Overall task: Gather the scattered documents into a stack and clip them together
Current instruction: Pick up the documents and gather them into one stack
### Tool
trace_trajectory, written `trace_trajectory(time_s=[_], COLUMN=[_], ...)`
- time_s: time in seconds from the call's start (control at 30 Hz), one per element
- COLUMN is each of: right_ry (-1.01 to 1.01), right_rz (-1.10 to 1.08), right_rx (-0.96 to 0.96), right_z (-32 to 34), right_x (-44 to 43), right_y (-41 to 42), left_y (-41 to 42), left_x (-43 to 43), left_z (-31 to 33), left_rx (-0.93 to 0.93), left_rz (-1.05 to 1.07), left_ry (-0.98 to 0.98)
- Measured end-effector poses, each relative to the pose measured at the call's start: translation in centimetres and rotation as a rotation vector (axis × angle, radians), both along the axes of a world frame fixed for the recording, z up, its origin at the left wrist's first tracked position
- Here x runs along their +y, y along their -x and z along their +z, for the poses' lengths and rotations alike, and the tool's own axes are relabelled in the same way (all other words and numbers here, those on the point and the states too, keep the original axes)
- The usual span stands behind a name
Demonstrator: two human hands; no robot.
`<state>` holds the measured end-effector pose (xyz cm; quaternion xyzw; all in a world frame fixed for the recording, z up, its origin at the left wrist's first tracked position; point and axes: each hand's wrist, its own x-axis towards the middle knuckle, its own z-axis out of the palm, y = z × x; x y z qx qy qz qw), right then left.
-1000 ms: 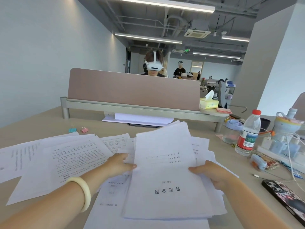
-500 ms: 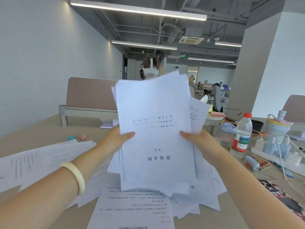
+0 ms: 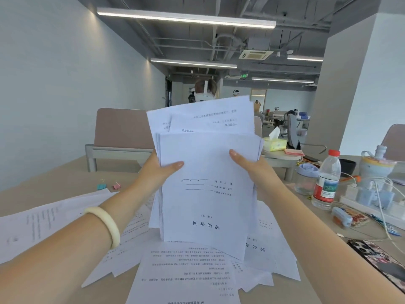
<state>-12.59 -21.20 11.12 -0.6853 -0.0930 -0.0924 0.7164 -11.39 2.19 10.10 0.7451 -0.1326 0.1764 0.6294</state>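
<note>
A thick stack of white printed documents (image 3: 206,194) stands upright above the desk, its lower edge near the loose sheets. My left hand (image 3: 158,170) grips its left edge with the thumb across the front page. My right hand (image 3: 249,166) grips the right edge the same way. A few sheets at the back stick up higher and skewed. More loose documents (image 3: 54,222) lie spread on the desk at the left and under the stack (image 3: 188,275). A blue binder clip (image 3: 101,185) and a pink binder clip (image 3: 116,185) lie on the desk at the far left.
At the right stand a water bottle (image 3: 326,181), a glass jar (image 3: 306,179), a power strip with cables (image 3: 370,200) and a phone (image 3: 381,260). A desk partition (image 3: 122,128) runs across the back, with a person seated behind it. A tissue box (image 3: 275,143) sits beyond.
Both hands lifted the stack off the desk to upright. My grips slid higher along its side edges, and some back sheets now stick out above the front pages.
</note>
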Motion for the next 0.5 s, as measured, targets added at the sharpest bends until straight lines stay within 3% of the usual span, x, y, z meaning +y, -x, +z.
trace_trajectory(time_s=[0.27, 0.37, 0.5], right_ry=[0.118, 0.031, -0.105], right_rz=[-0.066, -0.068, -0.254], right_rx=[-0.079, -0.046, 0.010], right_z=[-2.4, -2.3, -4.4], right_x=[0.1, 0.4, 1.0], right_y=[0.1, -0.2, -0.5], left_y=[-0.9, -1.0, 0.0], left_x=[-0.3, 0.3, 0.0], left_z=[1.0, -0.7, -5.3], left_rx=[0.044, 0.106, 0.250], left_rz=[0.029, -0.015, -0.068], left_ry=[0.098, 0.090, 0.028])
